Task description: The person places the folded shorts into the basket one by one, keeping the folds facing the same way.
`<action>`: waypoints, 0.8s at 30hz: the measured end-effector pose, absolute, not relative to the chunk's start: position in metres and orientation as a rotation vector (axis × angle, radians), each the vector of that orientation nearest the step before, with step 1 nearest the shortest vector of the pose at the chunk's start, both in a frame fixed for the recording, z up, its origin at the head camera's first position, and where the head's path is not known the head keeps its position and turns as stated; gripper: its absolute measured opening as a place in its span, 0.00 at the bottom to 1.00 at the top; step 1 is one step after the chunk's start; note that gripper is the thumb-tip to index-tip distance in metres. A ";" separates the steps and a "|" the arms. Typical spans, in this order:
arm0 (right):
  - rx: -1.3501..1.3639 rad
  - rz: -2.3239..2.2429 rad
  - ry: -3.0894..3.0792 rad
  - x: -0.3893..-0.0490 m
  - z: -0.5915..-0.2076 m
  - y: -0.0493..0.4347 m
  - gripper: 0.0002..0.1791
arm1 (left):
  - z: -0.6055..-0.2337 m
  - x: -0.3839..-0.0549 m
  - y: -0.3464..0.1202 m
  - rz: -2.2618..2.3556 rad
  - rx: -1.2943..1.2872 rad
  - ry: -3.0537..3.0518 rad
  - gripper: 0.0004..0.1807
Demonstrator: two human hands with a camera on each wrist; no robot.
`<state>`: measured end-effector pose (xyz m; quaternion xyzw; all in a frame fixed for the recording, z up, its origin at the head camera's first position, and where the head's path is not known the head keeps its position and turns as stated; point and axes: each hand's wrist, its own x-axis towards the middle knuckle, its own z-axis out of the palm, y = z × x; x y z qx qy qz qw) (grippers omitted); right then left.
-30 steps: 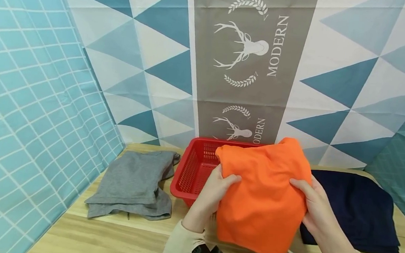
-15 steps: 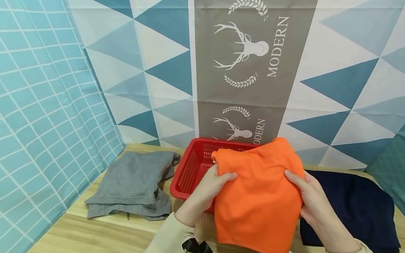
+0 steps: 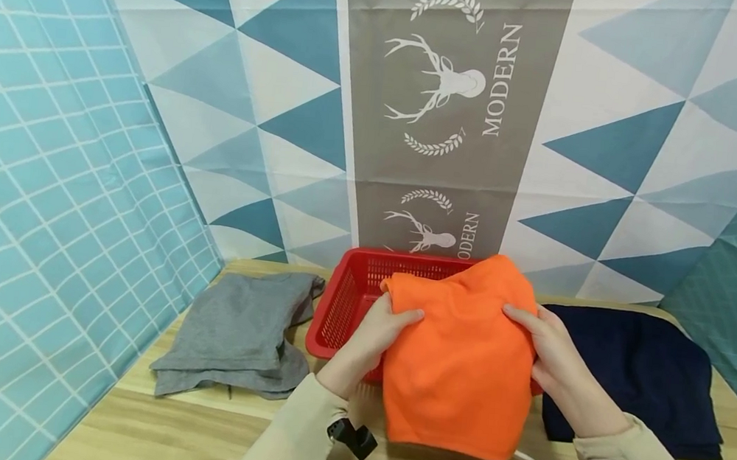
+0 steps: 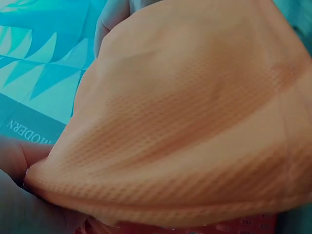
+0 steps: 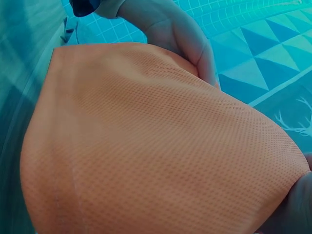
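Note:
An orange garment (image 3: 454, 379) of fine-textured fabric is held up over the front of the red basket (image 3: 325, 315), its lower hem hanging above the table. My left hand (image 3: 372, 334) pinches its left edge, thumb on the near face and fingers behind. On the opposite side, my right hand (image 3: 550, 351) grips it the same way. Folds run between the two thumbs. In the left wrist view the orange fabric (image 4: 185, 117) fills most of the picture, and the right wrist view likewise has the fabric (image 5: 146, 136) spread wide.
To the left of the basket lies a grey garment (image 3: 232, 328), loosely folded. A folded navy garment (image 3: 634, 381) lies on the right. A white cord (image 3: 528, 459) shows below the orange hem. Behind the wooden table (image 3: 175, 434) hangs a patterned cloth (image 3: 442, 156).
Both hands have shifted the orange garment a little to the left, and its top corner has dropped slightly. The grey and navy garments lie as before.

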<state>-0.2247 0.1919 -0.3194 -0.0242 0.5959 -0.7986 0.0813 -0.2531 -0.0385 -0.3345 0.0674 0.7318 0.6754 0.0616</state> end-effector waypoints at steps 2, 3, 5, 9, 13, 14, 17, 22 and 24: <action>-0.059 -2.382 1.760 -0.228 -0.318 0.191 0.20 | -0.333 -0.256 -0.038 2.066 0.179 2.212 0.28; -0.051 -2.365 1.773 -0.229 -0.318 0.190 0.21 | -0.333 -0.257 -0.039 2.073 0.161 2.205 0.29; -0.035 -2.307 1.815 -0.230 -0.318 0.190 0.25 | -0.332 -0.260 -0.040 2.079 0.126 2.182 0.30; -0.005 -2.156 1.932 -0.232 -0.320 0.189 0.37 | -0.332 -0.263 -0.044 2.062 0.082 2.143 0.33; -0.024 -2.097 1.979 -0.236 -0.324 0.187 0.43 | -0.333 -0.266 -0.048 2.061 0.086 2.122 0.35; -0.028 -2.096 1.984 -0.237 -0.325 0.186 0.44 | -0.333 -0.267 -0.049 2.064 0.089 2.116 0.35; -0.019 -2.099 1.990 -0.239 -0.326 0.184 0.44 | -0.333 -0.268 -0.051 2.074 0.116 2.071 0.36; 0.001 -2.093 2.003 -0.241 -0.323 0.183 0.45 | -0.334 -0.268 -0.054 1.994 0.211 2.000 0.32; -0.012 -2.092 2.005 -0.242 -0.321 0.183 0.45 | -0.335 -0.268 -0.055 1.962 0.226 1.993 0.32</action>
